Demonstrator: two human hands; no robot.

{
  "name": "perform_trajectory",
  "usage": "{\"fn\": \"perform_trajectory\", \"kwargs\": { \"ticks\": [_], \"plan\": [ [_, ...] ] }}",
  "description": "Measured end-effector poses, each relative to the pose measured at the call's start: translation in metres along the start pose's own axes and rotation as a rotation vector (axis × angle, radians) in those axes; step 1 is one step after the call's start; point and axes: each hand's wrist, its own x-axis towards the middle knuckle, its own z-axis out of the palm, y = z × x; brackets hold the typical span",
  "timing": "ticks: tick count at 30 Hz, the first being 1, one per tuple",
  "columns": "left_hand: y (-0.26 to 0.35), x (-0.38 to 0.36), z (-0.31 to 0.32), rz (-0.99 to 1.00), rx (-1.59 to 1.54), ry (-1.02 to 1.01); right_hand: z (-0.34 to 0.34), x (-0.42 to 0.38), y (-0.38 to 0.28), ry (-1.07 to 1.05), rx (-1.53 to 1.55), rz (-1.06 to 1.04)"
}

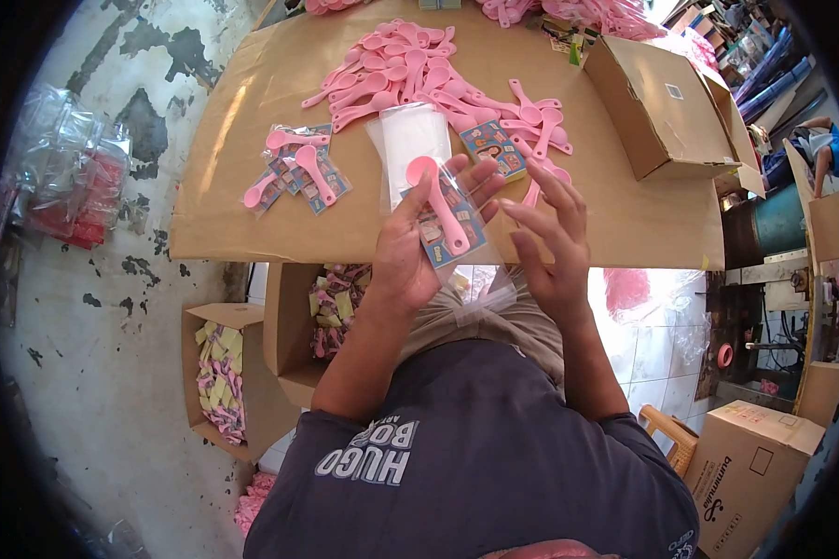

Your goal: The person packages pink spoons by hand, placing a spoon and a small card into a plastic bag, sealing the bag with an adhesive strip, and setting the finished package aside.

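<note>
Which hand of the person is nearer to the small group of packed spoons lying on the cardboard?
Left. The left hand, holding a pink spoon, is just right of the packed spoons. The right hand is farther right, beyond the left hand.

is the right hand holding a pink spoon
No: the right hand is open with spread fingers and holds nothing, while the pink spoon and printed card sit in the left hand.
</note>
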Motion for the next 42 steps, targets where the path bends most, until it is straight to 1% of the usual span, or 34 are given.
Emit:
{"fn": "perform_trajectory", "kwargs": {
  "ticks": [1, 2, 4, 5, 6, 8, 9, 11, 12, 14, 15, 16, 18, 19, 21, 22, 23, 24, 25, 26, 27, 28, 30, 31, 33, 34, 36, 37, 39, 42],
  "plan": [
    [-0.003, 0.000, 0.002, -0.041, -0.015, -0.025, 0.001, 0.001, 0.002, 0.004, 0.000, 0.004],
    [-0.006, 0.001, 0.004, -0.046, -0.012, -0.025, 0.004, 0.003, 0.002, -0.029, -0.016, -0.042],
    [-0.013, 0.001, 0.009, -0.091, 0.089, 0.025, 0.009, 0.003, 0.000, -0.097, -0.048, -0.131],
    [-0.015, -0.001, 0.005, -0.117, 0.087, -0.020, 0.009, 0.003, -0.005, -0.093, 0.023, -0.094],
    [-0.017, -0.002, 0.002, -0.120, 0.089, -0.021, 0.007, 0.005, -0.004, -0.090, 0.021, -0.092],
    [-0.018, -0.003, -0.002, -0.181, 0.046, -0.056, 0.004, 0.009, -0.001, -0.047, 0.129, -0.172],
    [-0.015, -0.003, -0.004, -0.182, 0.046, -0.056, 0.001, 0.009, -0.001, -0.046, 0.128, -0.171],
    [-0.009, -0.003, -0.007, -0.143, 0.138, -0.065, -0.009, 0.009, 0.000, -0.043, 0.496, -0.065],
    [-0.009, -0.003, -0.005, -0.146, 0.137, -0.065, -0.010, 0.006, 0.001, -0.042, 0.493, -0.064],
    [-0.007, -0.004, 0.002, -0.001, 0.396, -0.051, -0.011, -0.004, 0.001, 0.028, 0.488, 0.146],
    [-0.005, -0.006, 0.002, -0.001, 0.407, -0.104, -0.006, 0.001, -0.013, 0.119, 0.488, 0.210],
    [-0.005, -0.007, 0.004, -0.001, 0.404, -0.104, -0.005, 0.000, -0.015, 0.117, 0.486, 0.211],
    [-0.005, -0.011, 0.008, 0.050, 0.677, -0.209, -0.003, -0.001, -0.019, 0.029, 0.690, 0.477],
    [-0.005, -0.012, 0.007, 0.053, 0.675, -0.208, -0.002, -0.002, -0.021, 0.025, 0.690, 0.476],
    [-0.007, -0.014, 0.006, 0.095, 0.884, -0.092, 0.003, -0.003, -0.023, -0.027, 0.791, 0.624],
    [-0.006, -0.017, 0.006, 0.097, 0.882, -0.090, 0.005, -0.004, -0.023, -0.052, 0.841, 0.700],
    [-0.005, -0.019, 0.007, 0.088, 0.918, 0.001, 0.008, -0.004, -0.023, -0.057, 0.839, 0.701],
    [-0.004, -0.021, 0.008, 0.076, 0.955, 0.090, 0.009, -0.004, -0.021, 0.059, 0.556, 0.563],
    [-0.005, -0.023, 0.011, 0.074, 0.953, 0.089, 0.010, -0.004, -0.020, 0.169, 0.274, 0.420],
    [-0.007, -0.025, 0.015, 0.158, 1.023, 0.089, 0.009, 0.000, -0.017, 0.169, 0.270, 0.423],
    [-0.009, -0.026, 0.017, 0.244, 1.092, 0.088, 0.007, 0.008, -0.014, 0.198, 0.055, 0.223],
    [-0.010, -0.028, 0.017, 0.241, 1.091, 0.084, 0.004, 0.014, -0.013, 0.224, -0.160, 0.020],
    [-0.012, -0.031, 0.015, 0.241, 1.180, 0.065, 0.004, 0.021, -0.017, 0.202, -0.153, 0.039],
    [-0.013, -0.032, 0.015, 0.242, 1.180, 0.061, 0.004, 0.025, -0.017, 0.187, -0.176, 0.010],
    [-0.014, -0.032, 0.016, 0.276, 1.358, 0.029, 0.007, 0.029, -0.017, 0.171, -0.198, -0.022],
    [-0.015, -0.032, 0.015, 0.279, 1.358, 0.031, 0.008, 0.030, -0.018, 0.181, -0.200, -0.027],
    [-0.016, -0.031, 0.015, 0.401, 1.542, -0.023, 0.010, 0.030, -0.018, 0.189, -0.199, -0.032],
    [-0.016, -0.031, 0.016, 0.401, 1.543, -0.020, 0.010, 0.030, -0.017, 0.206, -0.195, -0.035],
    [-0.016, -0.030, 0.020, 0.476, 1.607, -0.056, 0.010, 0.030, -0.015, 0.225, -0.189, -0.037],
    [-0.020, -0.030, 0.020, 0.490, 1.635, -0.072, 0.009, 0.030, -0.014, 0.244, -0.135, 0.000]
  ]
}}
